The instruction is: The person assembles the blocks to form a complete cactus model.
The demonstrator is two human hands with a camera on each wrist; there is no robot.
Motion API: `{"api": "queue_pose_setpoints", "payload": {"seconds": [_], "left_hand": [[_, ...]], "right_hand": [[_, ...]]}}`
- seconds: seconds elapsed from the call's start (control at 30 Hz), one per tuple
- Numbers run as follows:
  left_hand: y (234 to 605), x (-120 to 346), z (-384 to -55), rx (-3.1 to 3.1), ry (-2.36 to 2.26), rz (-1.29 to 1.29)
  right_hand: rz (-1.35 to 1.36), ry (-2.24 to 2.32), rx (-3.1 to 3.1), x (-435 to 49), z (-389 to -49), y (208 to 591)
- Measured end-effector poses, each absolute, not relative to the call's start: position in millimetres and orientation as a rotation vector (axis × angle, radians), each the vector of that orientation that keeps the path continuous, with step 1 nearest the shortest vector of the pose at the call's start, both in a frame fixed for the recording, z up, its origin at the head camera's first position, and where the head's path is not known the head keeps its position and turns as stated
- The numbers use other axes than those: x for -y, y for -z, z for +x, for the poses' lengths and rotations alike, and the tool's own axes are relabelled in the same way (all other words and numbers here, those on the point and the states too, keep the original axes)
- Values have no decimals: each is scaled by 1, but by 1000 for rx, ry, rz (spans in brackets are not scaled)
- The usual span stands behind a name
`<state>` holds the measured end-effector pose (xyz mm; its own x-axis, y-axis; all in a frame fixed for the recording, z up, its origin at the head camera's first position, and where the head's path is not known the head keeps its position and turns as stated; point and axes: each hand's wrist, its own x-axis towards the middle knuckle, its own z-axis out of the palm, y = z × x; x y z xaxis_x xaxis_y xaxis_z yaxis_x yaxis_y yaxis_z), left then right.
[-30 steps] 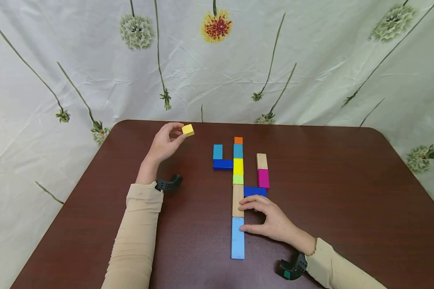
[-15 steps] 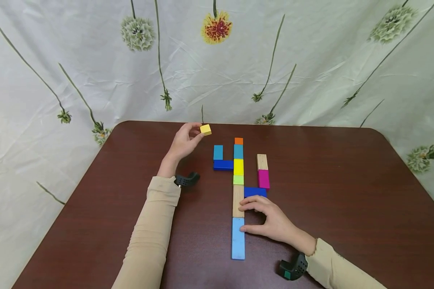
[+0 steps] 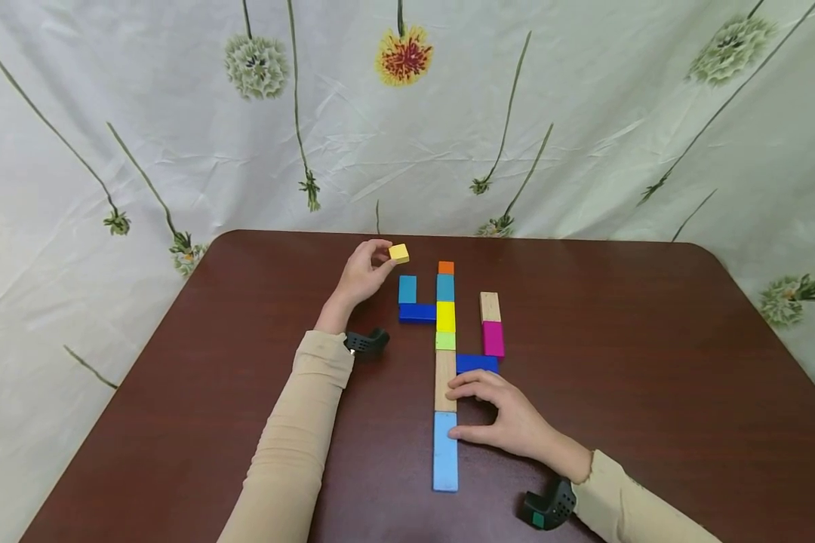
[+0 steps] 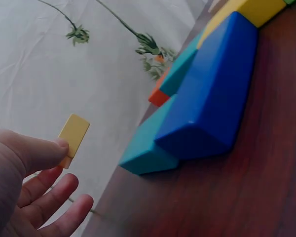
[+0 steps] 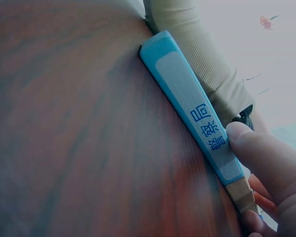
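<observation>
My left hand [image 3: 362,273] pinches a small yellow block [image 3: 398,253] between thumb and fingertips, held above the far part of the table, left of the orange block [image 3: 446,268]. In the left wrist view the other fingers curve loosely below the block. My right hand [image 3: 505,416] rests at the near end of a block column. Its thumb touches the long light blue block [image 3: 445,461], and its fingertips lie on the plain wooden block [image 3: 443,375] beyond. The right wrist view shows printed characters on the light blue block's side.
The column continues through lime [image 3: 445,341], yellow [image 3: 445,317] and teal [image 3: 444,288] blocks. On its left, a dark blue block [image 3: 417,314] bears against another teal block [image 3: 407,289]. A blue block [image 3: 477,363], a magenta block [image 3: 493,338] and a wooden block [image 3: 490,307] branch off right.
My left hand has moved right with the yellow block, from the far left toward the column's far end, and slightly lower in the last half second. The right hand has stayed in place.
</observation>
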<state>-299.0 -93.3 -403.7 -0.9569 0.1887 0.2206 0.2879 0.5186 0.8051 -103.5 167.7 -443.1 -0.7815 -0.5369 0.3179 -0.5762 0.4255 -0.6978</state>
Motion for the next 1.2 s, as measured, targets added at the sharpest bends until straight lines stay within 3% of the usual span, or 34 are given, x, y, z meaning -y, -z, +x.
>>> {"api": "queue_pose_setpoints", "payload": {"seconds": [1.2], "left_hand": [[426, 85, -304, 2776, 1282, -306]], "right_hand": [[1018, -1326, 2610, -167, -103, 441]]}}
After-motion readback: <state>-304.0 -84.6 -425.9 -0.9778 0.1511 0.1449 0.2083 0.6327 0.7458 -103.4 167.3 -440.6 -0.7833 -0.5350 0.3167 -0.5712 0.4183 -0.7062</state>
